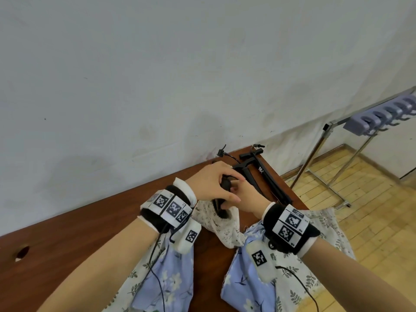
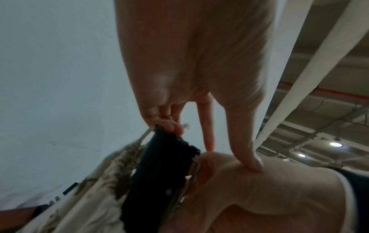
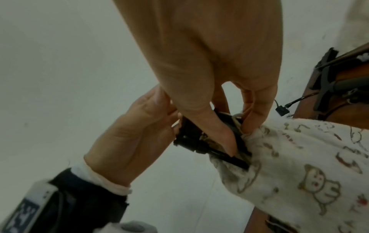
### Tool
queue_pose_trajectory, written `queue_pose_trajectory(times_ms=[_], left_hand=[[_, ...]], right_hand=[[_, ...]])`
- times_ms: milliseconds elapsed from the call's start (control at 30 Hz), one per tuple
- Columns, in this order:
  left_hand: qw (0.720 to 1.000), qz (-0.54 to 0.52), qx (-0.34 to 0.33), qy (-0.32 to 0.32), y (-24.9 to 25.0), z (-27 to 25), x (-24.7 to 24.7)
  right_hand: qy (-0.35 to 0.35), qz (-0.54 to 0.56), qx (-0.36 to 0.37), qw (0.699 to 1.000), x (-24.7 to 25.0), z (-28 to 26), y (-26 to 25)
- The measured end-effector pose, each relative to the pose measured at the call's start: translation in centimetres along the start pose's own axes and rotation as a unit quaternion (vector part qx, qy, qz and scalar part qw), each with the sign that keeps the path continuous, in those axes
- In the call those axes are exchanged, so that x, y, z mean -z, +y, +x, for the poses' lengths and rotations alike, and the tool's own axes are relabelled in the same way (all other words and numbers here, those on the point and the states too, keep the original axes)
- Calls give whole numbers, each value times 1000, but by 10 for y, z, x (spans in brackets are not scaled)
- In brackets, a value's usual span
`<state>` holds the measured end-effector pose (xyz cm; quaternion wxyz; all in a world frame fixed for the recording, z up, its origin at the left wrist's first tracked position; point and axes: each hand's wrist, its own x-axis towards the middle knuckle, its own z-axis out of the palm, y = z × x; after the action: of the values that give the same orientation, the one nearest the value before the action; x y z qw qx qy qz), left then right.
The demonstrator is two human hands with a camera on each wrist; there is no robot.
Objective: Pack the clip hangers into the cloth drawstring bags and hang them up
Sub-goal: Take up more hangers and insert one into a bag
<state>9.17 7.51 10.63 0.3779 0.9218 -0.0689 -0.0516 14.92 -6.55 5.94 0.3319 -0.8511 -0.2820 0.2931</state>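
Note:
A small cream printed drawstring bag lies on the brown table, and a black clip hanger pokes out of its mouth. My left hand grips the hanger's upper clip from above. In the left wrist view its fingertips pinch the clip top of the hanger together with a loop of drawstring. My right hand holds the bag's mouth. In the right wrist view its thumb presses on the hanger while a finger pinches the gathered rim of the bag.
More black clip hangers lie at the table's far corner by the wall. Blue and white floral cloth spreads under both forearms at the near edge. A metal rack with a row of lilac hooks stands on the floor at the right.

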Motion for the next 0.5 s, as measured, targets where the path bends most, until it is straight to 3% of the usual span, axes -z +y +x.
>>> queue_pose_trajectory(times_ms=[67, 233, 500], left_hand=[[999, -20, 16, 19, -1, 3, 0], [999, -29, 25, 34, 0, 7, 0], [998, -24, 36, 41, -5, 13, 0]], right_hand=[[10, 27, -18, 999, 4, -3, 5], [60, -20, -19, 998, -1, -10, 23], [168, 99, -125, 973, -6, -7, 49]])
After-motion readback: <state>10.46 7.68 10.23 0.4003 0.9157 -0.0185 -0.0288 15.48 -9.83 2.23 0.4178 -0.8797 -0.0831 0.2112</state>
